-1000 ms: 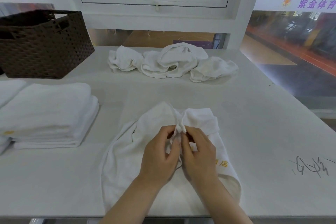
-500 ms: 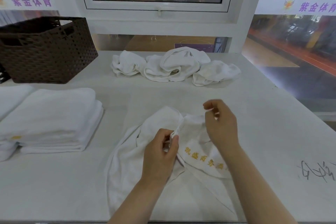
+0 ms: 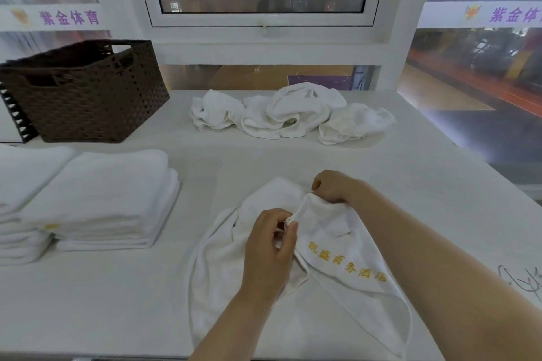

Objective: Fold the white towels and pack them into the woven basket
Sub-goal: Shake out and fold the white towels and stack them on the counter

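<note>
Sitting at the far left, the basket [image 3: 88,91] shows no towels inside from here; folded towels [image 3: 99,199] are stacked just in front of it. Mid-table, the left hand [image 3: 269,252] and right hand [image 3: 334,187] each pinch the towel [image 3: 337,261] along its hem. Crumpled towels [image 3: 290,113] wait behind, unfolded.
</note>
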Available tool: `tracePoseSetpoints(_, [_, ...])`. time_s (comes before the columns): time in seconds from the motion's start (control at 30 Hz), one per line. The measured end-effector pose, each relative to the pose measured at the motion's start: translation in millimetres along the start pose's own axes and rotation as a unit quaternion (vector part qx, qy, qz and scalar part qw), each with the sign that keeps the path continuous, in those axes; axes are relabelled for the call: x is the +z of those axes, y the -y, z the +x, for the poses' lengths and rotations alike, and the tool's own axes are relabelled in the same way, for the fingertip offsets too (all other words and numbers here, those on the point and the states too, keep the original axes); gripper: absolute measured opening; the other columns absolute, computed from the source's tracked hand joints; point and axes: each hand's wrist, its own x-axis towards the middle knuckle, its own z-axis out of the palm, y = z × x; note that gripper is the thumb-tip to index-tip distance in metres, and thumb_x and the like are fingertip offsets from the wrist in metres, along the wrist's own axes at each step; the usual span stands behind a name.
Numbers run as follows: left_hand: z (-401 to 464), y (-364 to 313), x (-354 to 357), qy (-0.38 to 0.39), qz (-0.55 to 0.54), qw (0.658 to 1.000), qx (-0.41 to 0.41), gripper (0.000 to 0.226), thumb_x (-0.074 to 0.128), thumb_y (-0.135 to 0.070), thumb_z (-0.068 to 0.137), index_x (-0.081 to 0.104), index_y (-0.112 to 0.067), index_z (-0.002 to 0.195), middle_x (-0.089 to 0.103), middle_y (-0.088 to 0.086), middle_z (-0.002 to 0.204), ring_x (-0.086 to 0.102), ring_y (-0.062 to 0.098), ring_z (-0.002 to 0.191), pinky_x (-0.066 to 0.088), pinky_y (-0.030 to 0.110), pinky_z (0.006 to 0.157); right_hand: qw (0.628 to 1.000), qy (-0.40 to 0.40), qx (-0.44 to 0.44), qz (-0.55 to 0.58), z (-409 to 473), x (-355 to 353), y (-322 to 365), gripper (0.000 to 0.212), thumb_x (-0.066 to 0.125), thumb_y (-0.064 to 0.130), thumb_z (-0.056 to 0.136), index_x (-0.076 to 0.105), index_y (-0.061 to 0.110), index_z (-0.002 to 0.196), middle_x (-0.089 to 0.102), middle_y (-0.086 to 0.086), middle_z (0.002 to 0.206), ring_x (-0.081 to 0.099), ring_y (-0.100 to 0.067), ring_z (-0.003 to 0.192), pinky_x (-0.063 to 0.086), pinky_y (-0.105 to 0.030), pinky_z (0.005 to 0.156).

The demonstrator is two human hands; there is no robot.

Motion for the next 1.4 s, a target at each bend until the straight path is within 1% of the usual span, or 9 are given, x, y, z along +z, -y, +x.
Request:
tracePoseSetpoints(0.13, [-1.9, -1.4, 0.5, 0.004, -0.005, 1.000, 0.000, 0.011, 0.057, -0.025, 0.093, 0.064, -0.026, 0.100, 0.063, -0.013, 0.100, 0.061, 0.015, 0.097, 0.050, 0.023, 0.078, 0.999, -0.039, -0.008, 0.028, -0.9, 0.6, -16.9, 0.024, 0.062, 0.034, 0.089, 0.054, 0.017, 0.074, 0.053, 0.002, 0.079, 0.049, -0.017, 0.074, 0.040, -0.028, 0.065])
tracePoseSetpoints(0.4, [0.2, -16.3, -18.1, 0.026, 0.075, 0.995, 0.061, 0.022, 0.059, -0.017, 0.096, 0.060, -0.039, 0.097, 0.063, -0.024, 0.098, 0.058, -0.004, 0.096, 0.037, 0.007, 0.080, 0.964, -0.251, 0.047, 0.072, -30.6, -55.8, -66.0, 0.020, 0.056, 0.031, 0.091, 0.057, 0.014, 0.082, 0.058, -0.001, 0.084, 0.054, -0.022, 0.080, 0.040, -0.031, 0.068])
tracePoseSetpoints(0.53, [32.6, -24.5, -52.9, 0.029, 0.144, 0.985, 0.094, 0.009, 0.051, -0.030, 0.098, 0.060, -0.033, 0.099, 0.061, -0.021, 0.095, 0.057, -0.002, 0.092, 0.039, 0.008, 0.075, 0.954, -0.285, 0.086, 0.038, -53.2, -95.4, -89.5, 0.024, 0.055, 0.029, 0.091, 0.054, 0.014, 0.072, 0.059, -0.006, 0.082, 0.055, -0.026, 0.078, 0.042, -0.032, 0.066])
tracePoseSetpoints(0.63, [62.9, -34.5, -84.8, 0.039, 0.205, 0.970, 0.127, 0.011, 0.050, -0.032, 0.100, 0.059, -0.028, 0.098, 0.061, -0.017, 0.092, 0.057, 0.003, 0.087, 0.044, 0.015, 0.073, 0.951, -0.294, 0.086, 0.033, -70.8, -122.2, -94.8, 0.022, 0.058, 0.029, 0.092, 0.064, 0.008, 0.087, 0.062, -0.007, 0.089, 0.057, -0.026, 0.085, 0.048, -0.033, 0.073])
tracePoseSetpoints(0.87, [103.0, -80.0, -122.4, 0.082, 0.402, 0.892, 0.192, 0.010, 0.057, -0.026, 0.091, 0.049, -0.027, 0.084, 0.051, -0.011, 0.072, 0.049, 0.010, 0.067, 0.035, 0.028, 0.055, 0.971, -0.240, 0.018, -0.005, -105.3, -154.3, -78.6, 0.018, 0.059, 0.010, 0.082, 0.043, 0.016, 0.078, 0.054, -0.007, 0.084, 0.039, -0.021, 0.071, 0.033, -0.031, 0.063])
tracePoseSetpoints(1.07, [149.4, -131.5, -146.1, 0.084, 0.452, 0.863, 0.211, 0.012, 0.050, -0.015, 0.089, 0.056, -0.024, 0.091, 0.054, -0.011, 0.082, 0.049, 0.015, 0.076, 0.037, 0.031, 0.064, 0.936, -0.304, -0.174, 0.031, -144.3, -173.2, -45.8, 0.033, 0.035, -0.015, 0.079, 0.047, 0.013, 0.066, 0.051, -0.001, 0.080, 0.040, -0.021, 0.071, 0.034, -0.028, 0.058])
tracePoseSetpoints(1.23, [182.5, -178.9, -172.3, 0.054, 0.499, 0.835, 0.225, 0.019, 0.047, -0.015, 0.092, 0.064, -0.018, 0.100, 0.060, -0.004, 0.091, 0.052, 0.018, 0.082, 0.048, 0.037, 0.074, 0.934, -0.268, -0.199, -0.128, -177.0, -190.4, -35.2, 0.024, 0.050, 0.016, 0.090, 0.065, 0.033, 0.080, 0.062, 0.010, 0.094, 0.055, -0.016, 0.090, 0.046, -0.033, 0.085])
tracePoseSetpoints(1.33, [188.8, -194.9, -185.0, 0.032, 0.516, 0.825, 0.229, 0.019, 0.045, -0.015, 0.093, 0.063, -0.019, 0.099, 0.060, -0.004, 0.089, 0.053, 0.020, 0.081, 0.047, 0.037, 0.071, 0.904, -0.240, -0.162, -0.315, -193.3, -198.9, -31.9, 0.024, 0.045, 0.055, 0.091, 0.059, 0.037, 0.083, 0.058, 0.012, 0.087, 0.053, -0.010, 0.087, 0.046, -0.032, 0.083])
tracePoseSetpoints(1.4, [188.1, -202.0, -191.8, 0.000, 0.493, 0.836, 0.243, 0.015, 0.047, -0.015, 0.094, 0.061, -0.019, 0.098, 0.059, -0.002, 0.087, 0.054, 0.021, 0.079, 0.044, 0.035, 0.069, 0.870, -0.329, -0.197, -0.310, -203.1, -211.7, -28.6, 0.028, 0.041, 0.065, 0.090, 0.051, 0.041, 0.077, 0.055, 0.009, 0.080, 0.052, -0.011, 0.079, 0.042, -0.031, 0.070])
